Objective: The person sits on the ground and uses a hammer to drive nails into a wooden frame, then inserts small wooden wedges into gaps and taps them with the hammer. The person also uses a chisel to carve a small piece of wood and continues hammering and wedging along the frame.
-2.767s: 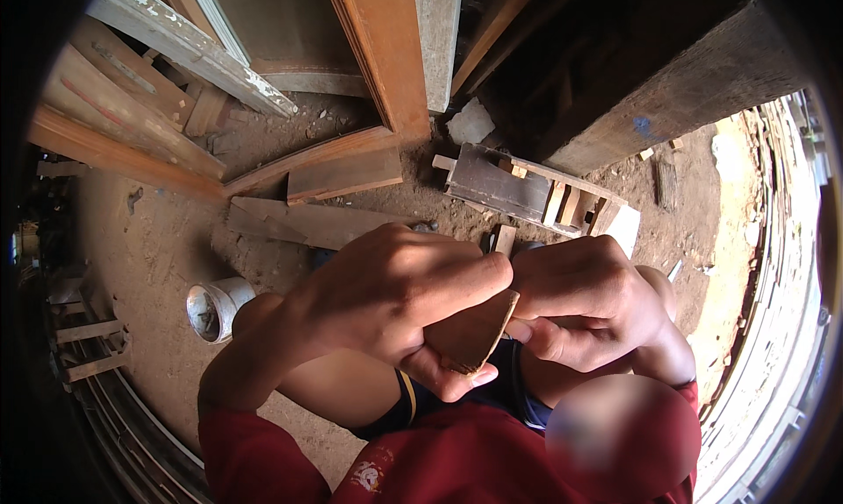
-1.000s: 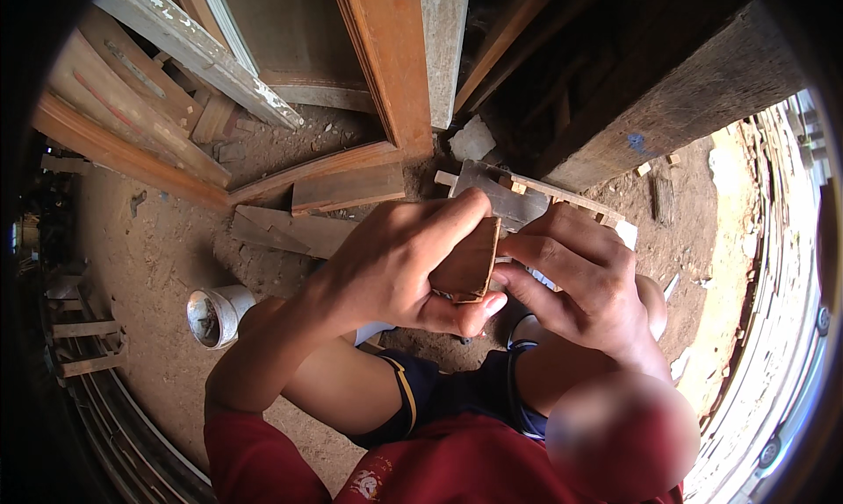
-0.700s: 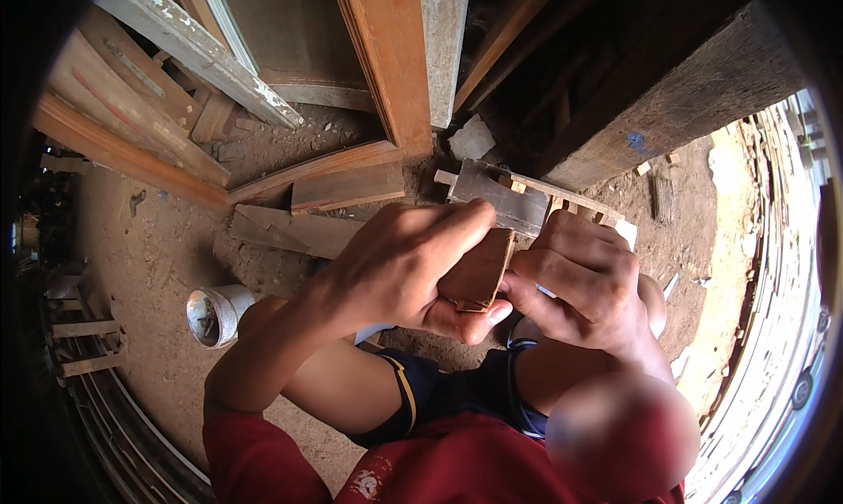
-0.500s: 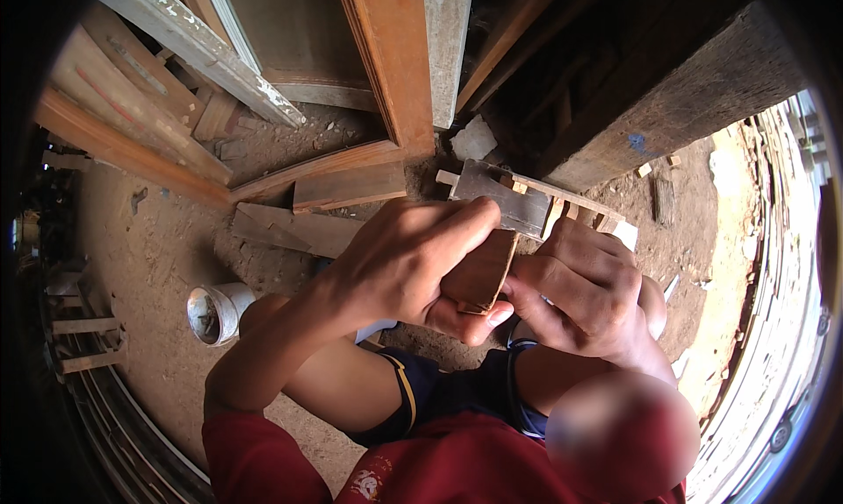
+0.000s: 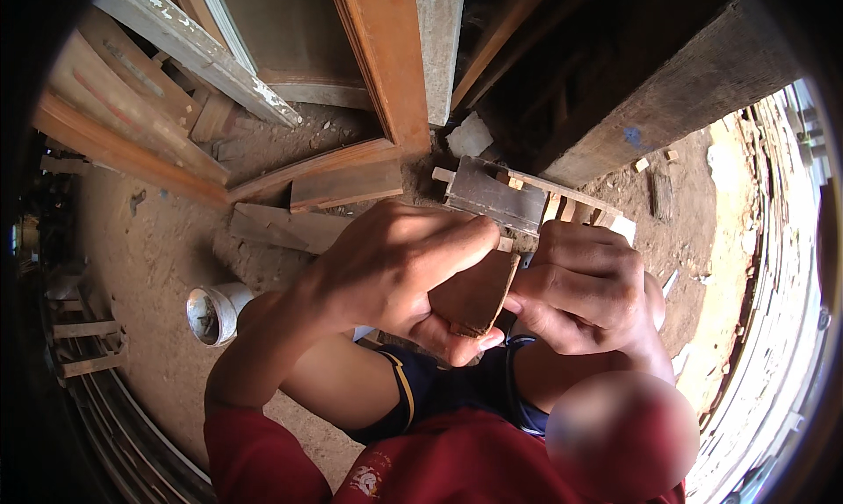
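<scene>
My left hand [image 5: 386, 267] is closed around a small flat brown piece [image 5: 470, 295], with the thumb along its top and fingers curled under its lower end. The piece looks like wood, and its right edge is rough and paler. My right hand [image 5: 584, 284] is bent into a pinch, its thumb tip right beside that edge. Whatever its fingers may hold is hidden behind the knuckles. Both hands are above my lap. Just beyond them, a dark flat plate [image 5: 496, 194] lies on a low wooden rack [image 5: 575, 192] with slats.
A white bucket [image 5: 235, 304] stands on the dirt floor to the left. Ahead is an orange-brown wooden frame [image 5: 382, 56], with a short plank [image 5: 347, 186] at its foot. A thick timber beam [image 5: 676, 91] slants across the right. Stacked strips [image 5: 773, 267] line the far right.
The brown piece has shifted slightly down and tilted, showing more of its rough edge. My right hand has moved a little away from it, opening a small gap.
</scene>
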The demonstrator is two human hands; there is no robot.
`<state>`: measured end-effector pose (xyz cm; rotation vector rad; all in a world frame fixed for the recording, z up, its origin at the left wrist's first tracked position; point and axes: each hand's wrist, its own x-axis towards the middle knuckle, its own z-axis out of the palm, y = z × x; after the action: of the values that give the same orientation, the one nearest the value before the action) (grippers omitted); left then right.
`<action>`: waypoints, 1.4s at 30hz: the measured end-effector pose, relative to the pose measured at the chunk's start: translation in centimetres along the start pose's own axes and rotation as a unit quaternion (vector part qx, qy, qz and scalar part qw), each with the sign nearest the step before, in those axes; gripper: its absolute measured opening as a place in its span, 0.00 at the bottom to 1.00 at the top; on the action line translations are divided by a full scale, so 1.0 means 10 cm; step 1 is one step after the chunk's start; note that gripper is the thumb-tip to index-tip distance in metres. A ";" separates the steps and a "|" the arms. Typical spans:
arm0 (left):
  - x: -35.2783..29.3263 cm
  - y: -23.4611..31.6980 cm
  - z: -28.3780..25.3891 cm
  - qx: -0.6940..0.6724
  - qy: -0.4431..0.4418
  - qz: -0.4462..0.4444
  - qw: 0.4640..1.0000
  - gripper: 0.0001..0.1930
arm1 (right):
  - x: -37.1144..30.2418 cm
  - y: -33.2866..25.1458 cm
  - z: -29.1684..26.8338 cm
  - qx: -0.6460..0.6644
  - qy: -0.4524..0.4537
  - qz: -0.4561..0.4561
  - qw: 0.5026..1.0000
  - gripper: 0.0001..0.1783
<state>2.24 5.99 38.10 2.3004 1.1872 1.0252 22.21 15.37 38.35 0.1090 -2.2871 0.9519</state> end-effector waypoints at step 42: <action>-0.11 -0.11 0.19 -0.053 -0.023 -0.090 0.994 0.31 | -0.10 -0.03 -0.01 -0.141 -0.079 0.032 0.986 0.07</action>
<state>2.60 5.80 35.65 2.0818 1.2633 0.9401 23.15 15.11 37.98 -0.0119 -2.5606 0.6600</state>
